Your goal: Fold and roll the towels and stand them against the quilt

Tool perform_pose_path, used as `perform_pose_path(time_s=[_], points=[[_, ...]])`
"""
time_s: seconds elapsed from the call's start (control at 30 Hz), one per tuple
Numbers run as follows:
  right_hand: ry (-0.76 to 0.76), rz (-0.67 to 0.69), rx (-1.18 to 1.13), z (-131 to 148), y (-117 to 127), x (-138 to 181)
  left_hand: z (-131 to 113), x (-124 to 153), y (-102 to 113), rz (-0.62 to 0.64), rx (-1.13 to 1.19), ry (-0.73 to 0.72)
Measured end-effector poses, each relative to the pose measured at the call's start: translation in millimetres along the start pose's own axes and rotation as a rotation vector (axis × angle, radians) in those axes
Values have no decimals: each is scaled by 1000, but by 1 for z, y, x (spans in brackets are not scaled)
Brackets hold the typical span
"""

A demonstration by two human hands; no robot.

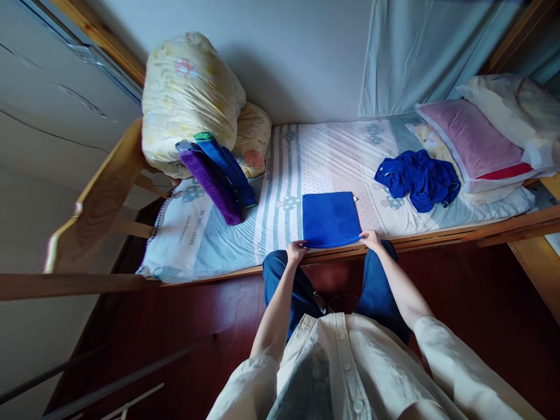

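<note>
A folded blue cloth [331,219] lies flat on the bed near its front edge, a small white tag showing at its far right corner. My left hand [296,252] pinches the near left corner of the cloth. At the near right corner, my right hand [370,239] holds the edge between thumb and fingers. To the right lies a crumpled blue garment [420,178]. On the left side, a purple cloth roll [213,186] rests beside blue cloth rolls [227,166], leaning toward a bundled quilt.
The bed [280,175] has a patterned sheet and a wooden rail [481,233] along its front. A pale yellow quilt [192,99] is heaped at the left. Pillows [476,140] are piled at the right, by a hanging curtain [402,58]. Dark red floor [175,332] lies below.
</note>
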State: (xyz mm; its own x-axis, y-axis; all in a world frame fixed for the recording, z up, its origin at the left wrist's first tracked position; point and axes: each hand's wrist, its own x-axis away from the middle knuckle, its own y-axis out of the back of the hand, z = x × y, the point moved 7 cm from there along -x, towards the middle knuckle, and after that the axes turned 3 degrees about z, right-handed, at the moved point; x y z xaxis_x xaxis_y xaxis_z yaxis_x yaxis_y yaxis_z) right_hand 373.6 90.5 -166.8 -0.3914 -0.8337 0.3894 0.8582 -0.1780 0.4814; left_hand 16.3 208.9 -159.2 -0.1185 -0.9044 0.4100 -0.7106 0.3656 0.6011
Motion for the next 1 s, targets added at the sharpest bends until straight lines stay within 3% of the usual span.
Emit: perform_pose_path(time_s=[0.23, 0.4, 0.63, 1.0], points=[[118, -122, -10, 9, 3, -9, -7, -20, -1, -102, 27, -118], [196, -75, -199, 5, -6, -21, -8, -29, -10, -70, 118, -216], [90, -130, 2, -9, -14, -34, 6, -34, -11, -100, -1, -126], [-52, -111, 277, -8, -16, -31, 24, -25, -13, -146, -122, 12]])
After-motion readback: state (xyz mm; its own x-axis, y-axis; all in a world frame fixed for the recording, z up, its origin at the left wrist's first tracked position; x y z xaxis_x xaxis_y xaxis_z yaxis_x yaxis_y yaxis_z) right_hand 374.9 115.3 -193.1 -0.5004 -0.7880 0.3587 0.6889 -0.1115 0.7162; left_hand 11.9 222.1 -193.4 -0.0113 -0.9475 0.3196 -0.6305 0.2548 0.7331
